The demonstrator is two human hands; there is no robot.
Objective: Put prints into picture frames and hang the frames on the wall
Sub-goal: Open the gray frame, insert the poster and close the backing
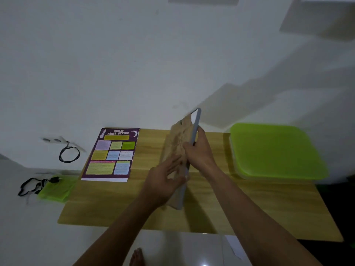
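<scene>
At desk centre, the frame (196,127) stands on its lower edge, tipped up almost vertical, back turned left. The right hand (199,150) takes the grey rim in its upper half, its grip curled round and pinching the rim. Probably this props the frame so the back is reachable. The left hand (165,177) lies flat on the brown backing board (177,139), fingers spread, grip closed on nothing. It looks like pressing or sliding the board, either to free it or to seat it. The picture is blurred here, so I can't tell whether there are tabs or clips.

The print (112,154) lies face up on the desk (249,204), left of the frame and well apart from it, its far edge by the wall (115,64). It is not in the frame yet. My read of the step is working the back open, early in the task. No frame hangs on the visible wall.

A green lidded box (274,150) sits at the desk's right end, near the frame but not touching. On the floor to the left are a green pouch (55,187) with a black cord and a coiled black cable (69,154) below a wall socket. A bare foot (136,256) shows at the bottom edge.
</scene>
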